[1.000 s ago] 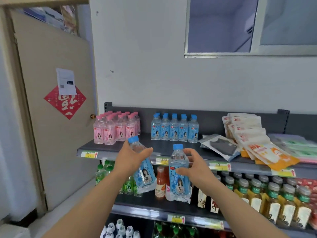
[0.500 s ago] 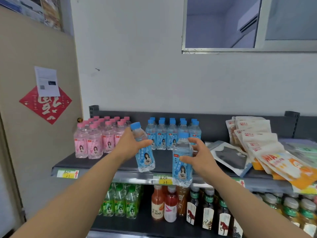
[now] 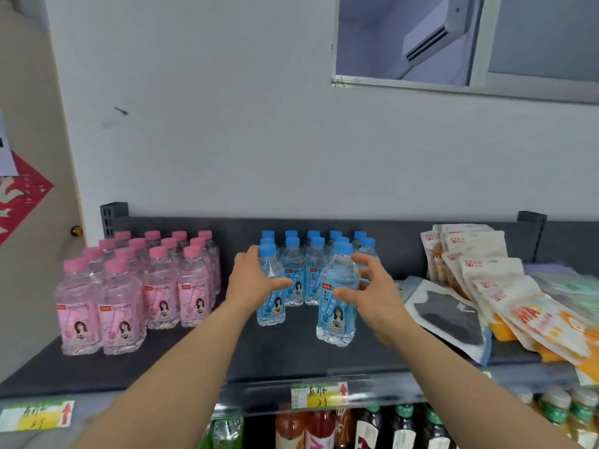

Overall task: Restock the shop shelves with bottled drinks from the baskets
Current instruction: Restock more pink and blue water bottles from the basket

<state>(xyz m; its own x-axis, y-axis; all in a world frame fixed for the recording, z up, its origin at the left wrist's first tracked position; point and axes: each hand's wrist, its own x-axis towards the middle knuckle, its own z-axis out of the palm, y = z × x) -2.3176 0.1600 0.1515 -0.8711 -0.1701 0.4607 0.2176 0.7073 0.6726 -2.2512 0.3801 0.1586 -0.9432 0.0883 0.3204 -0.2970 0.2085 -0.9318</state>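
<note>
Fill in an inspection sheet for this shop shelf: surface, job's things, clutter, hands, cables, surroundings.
Surface: dark shelf, price tags on its front edge.
Job's things: left bottle and right bottle, blue-capped, upright in front of the blue rows.
Clutter: pink bottles at left; snack packs and a dark pouch at right.
Hands: left hand grips left bottle; right hand grips right bottle.
Cables: nothing seen.
Surroundings: white wall, window, door at left, drinks on the shelf below.

Both are off the air and standing on the shelf (image 3: 194, 361) now! Left bottle (image 3: 271, 306) sits fronting the blue row (image 3: 301, 254), right bottle (image 3: 337, 286) nearer the edge.
</note>
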